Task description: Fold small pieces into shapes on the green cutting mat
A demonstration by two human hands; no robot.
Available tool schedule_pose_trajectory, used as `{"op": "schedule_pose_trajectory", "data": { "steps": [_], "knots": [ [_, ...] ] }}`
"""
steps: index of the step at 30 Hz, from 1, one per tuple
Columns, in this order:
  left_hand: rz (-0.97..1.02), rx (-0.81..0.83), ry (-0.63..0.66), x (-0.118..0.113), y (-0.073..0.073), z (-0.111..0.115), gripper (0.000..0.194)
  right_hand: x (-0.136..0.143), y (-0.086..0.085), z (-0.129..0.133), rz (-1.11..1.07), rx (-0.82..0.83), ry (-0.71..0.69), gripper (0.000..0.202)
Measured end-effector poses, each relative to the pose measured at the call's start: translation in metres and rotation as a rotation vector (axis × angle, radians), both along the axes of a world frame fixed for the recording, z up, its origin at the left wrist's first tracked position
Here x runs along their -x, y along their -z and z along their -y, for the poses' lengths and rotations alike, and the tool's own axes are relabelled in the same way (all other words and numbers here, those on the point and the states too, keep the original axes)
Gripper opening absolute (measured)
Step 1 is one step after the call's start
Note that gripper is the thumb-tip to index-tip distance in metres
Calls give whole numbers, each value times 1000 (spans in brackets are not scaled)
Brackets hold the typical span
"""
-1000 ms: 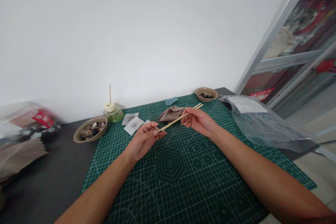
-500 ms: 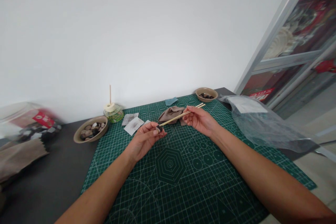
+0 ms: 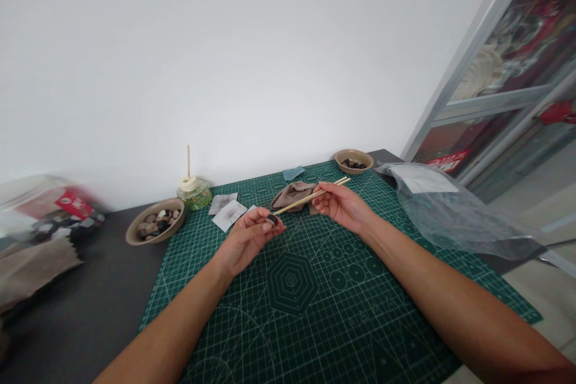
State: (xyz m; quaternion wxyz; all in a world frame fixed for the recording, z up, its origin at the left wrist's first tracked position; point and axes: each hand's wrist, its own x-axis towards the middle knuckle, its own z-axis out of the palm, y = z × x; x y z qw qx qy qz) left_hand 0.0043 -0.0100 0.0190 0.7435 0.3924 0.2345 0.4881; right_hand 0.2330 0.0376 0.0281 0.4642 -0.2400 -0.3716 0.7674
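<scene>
Pinched between the fingertips of my left hand (image 3: 252,234) is a small dark pebble-like piece (image 3: 272,219); its exact kind I cannot make out. My right hand (image 3: 339,203) grips a pair of thin pale chopsticks (image 3: 299,201), their lower ends pointing left and down. The tips meet or nearly meet the dark piece. Behind the chopsticks lies a crumpled brown cloth (image 3: 291,193) on the green cutting mat (image 3: 360,324). Both hands are held above the mat.
On the left stands a tan bowl (image 3: 130,237) of brown and black pieces, beside a glass jar (image 3: 195,197) with a stick. Stained white papers (image 3: 228,215) lie nearby. A second bowl (image 3: 353,170) holds dark bits. Clear plastic bag (image 3: 445,216) at right; brown cloth (image 3: 36,270) at left.
Almost nothing differs. The dark piece appears slightly turned in my left fingertips, and the chopsticks have shifted very slightly.
</scene>
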Motion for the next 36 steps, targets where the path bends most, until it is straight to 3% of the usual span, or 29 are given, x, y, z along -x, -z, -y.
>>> {"op": "schedule_pose_trajectory", "data": {
  "steps": [36],
  "knots": [
    [5,20,-27,-1,-1,-1,17,0,-1,1,-16,-21,-9,19]
  ]
}}
